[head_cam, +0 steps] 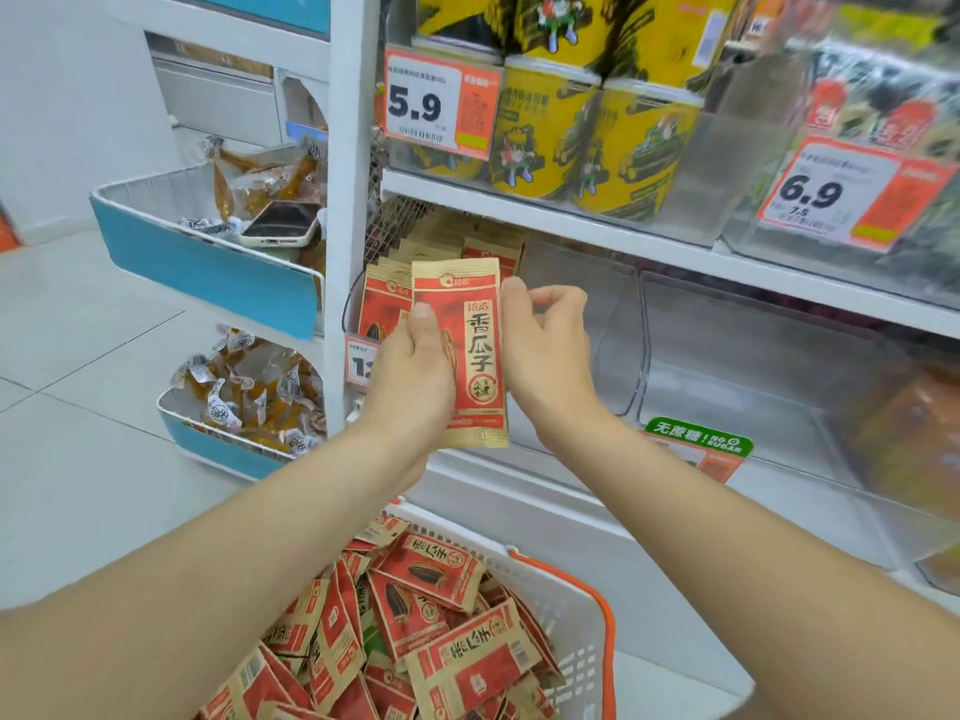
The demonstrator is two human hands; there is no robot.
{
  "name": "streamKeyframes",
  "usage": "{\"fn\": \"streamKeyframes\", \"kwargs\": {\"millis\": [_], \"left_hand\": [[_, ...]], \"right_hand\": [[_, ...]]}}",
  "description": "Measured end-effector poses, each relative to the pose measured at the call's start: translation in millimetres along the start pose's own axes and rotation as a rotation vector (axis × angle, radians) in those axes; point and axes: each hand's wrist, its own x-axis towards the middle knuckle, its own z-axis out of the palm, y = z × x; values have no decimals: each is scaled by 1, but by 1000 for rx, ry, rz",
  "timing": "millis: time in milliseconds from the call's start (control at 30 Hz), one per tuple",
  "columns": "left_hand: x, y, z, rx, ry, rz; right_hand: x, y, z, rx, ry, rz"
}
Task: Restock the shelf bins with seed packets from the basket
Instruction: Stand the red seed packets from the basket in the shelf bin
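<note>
A red and tan seed packet [475,350] stands upright in front of the shelf, held between both hands. My left hand [413,376] grips its left edge, fingers curled behind it. My right hand [543,345] pinches its right edge near the top. Behind it, a row of matching packets [384,298] stands in the left shelf bin. A white basket [566,605] with an orange handle sits below, filled with several loose seed packets [431,615].
Clear bins [727,356] to the right of the packet row hold nothing at the front. Yellow cans [587,142] and price tags [439,103] fill the shelf above. At left, blue-fronted wire trays [202,262] carry snack packs and a phone [280,223].
</note>
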Motion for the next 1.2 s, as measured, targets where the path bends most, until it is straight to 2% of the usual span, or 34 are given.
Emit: {"fn": "streamKeyframes", "kwargs": {"millis": [100, 200, 300, 400, 500, 567, 700, 767, 867, 967, 1200], "left_hand": [[10, -3, 3, 70, 121, 105], [19, -8, 6, 150, 141, 119], [26, -7, 9, 79, 8, 25], [38, -5, 7, 144, -105, 83], [55, -5, 1, 416, -130, 217], [61, -8, -1, 698, -49, 367], [63, -8, -9, 1159, 144, 649], [67, -11, -13, 1366, 114, 704], [76, -15, -19, 1512, 42, 655], [81, -16, -22, 1499, 30, 634], [85, -19, -21, 1477, 14, 622]], "right_hand": [[-8, 4, 7, -292, -71, -200], [-7, 10, 10, -352, -45, -281], [7, 17, 5, -357, -43, -272], [20, 21, -7, -300, -132, -291], [28, 23, -16, -280, -220, -363], [33, 24, -21, -339, -143, -452], [51, 32, -19, -705, 10, -628], [62, 42, -9, -850, -6, -568], [76, 53, 6, -765, -122, -287], [93, 58, 16, -643, -118, -126], [118, 66, 41, -477, -146, 27]]}}
